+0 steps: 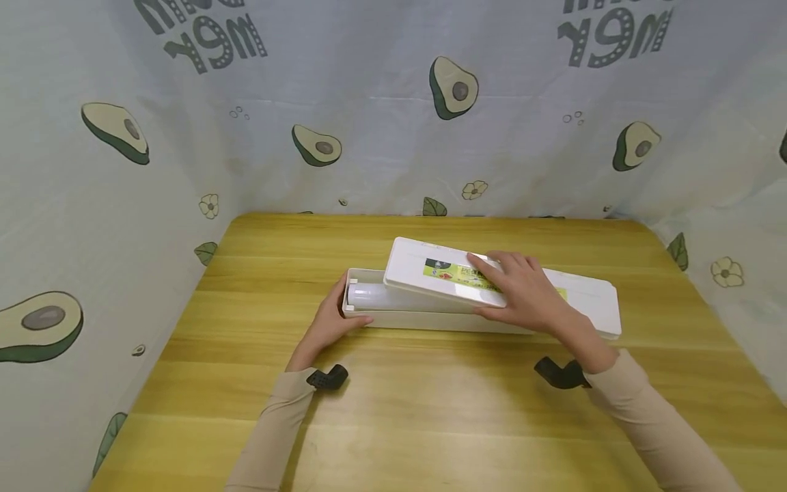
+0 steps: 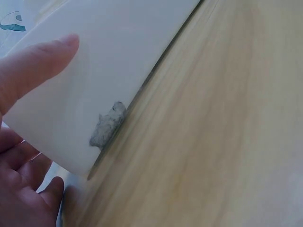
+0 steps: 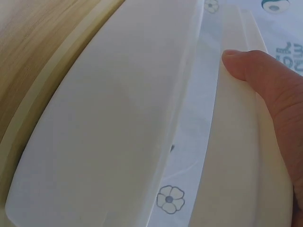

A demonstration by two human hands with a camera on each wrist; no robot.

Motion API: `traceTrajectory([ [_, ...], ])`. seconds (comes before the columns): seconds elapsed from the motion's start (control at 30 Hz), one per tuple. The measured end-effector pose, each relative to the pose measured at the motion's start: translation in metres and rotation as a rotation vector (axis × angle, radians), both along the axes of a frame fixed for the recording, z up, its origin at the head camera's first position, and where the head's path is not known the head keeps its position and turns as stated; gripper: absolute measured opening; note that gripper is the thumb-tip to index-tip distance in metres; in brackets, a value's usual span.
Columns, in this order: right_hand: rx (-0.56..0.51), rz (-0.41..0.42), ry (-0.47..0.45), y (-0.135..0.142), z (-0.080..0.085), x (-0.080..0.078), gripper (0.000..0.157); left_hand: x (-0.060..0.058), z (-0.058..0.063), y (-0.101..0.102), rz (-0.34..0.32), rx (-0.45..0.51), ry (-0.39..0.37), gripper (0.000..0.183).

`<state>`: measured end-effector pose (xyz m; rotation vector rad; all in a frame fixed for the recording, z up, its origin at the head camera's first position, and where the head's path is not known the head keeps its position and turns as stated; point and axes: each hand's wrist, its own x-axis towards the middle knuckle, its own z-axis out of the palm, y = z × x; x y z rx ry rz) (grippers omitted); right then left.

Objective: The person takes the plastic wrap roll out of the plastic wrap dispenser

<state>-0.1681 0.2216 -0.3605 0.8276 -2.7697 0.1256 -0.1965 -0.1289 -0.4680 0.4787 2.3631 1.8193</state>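
A long white plastic-wrap box [image 1: 418, 320] lies across the table, with a pale roll of film [image 1: 393, 296] showing in its left part. My left hand [image 1: 327, 321] grips the box's left end, thumb against the near wall. In the left wrist view, the thumb lies on the white wall [image 2: 94, 75], above a grey patch. A white lid [image 1: 406, 263] with a green-yellow label sits raised and askew over the box, turned toward the near right. My right hand [image 1: 522, 290] holds this lid about its middle, hiding part of the label. The right wrist view shows the thumb on the lid's edge [image 3: 236, 118].
The wooden table [image 1: 430, 410] extends around the box on all sides. A pale curtain [image 1: 381, 89] printed with avocados and flowers hangs behind it and along both sides. Black wrist mounts [image 1: 328, 378] sit at both sleeves.
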Motion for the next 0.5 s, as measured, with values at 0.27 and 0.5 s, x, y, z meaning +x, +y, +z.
traceTrajectory([
  [0.27, -0.014, -0.045, 0.009, 0.015, 0.005, 0.005, 0.088, 0.000, 0.001, 0.000, -0.009, 0.002, 0.001, 0.101],
  [0.5, -0.025, -0.105, 0.006, 0.029, 0.006, 0.011, 0.088, 0.001, 0.002, 0.000, -0.009, -0.007, -0.003, 0.101],
])
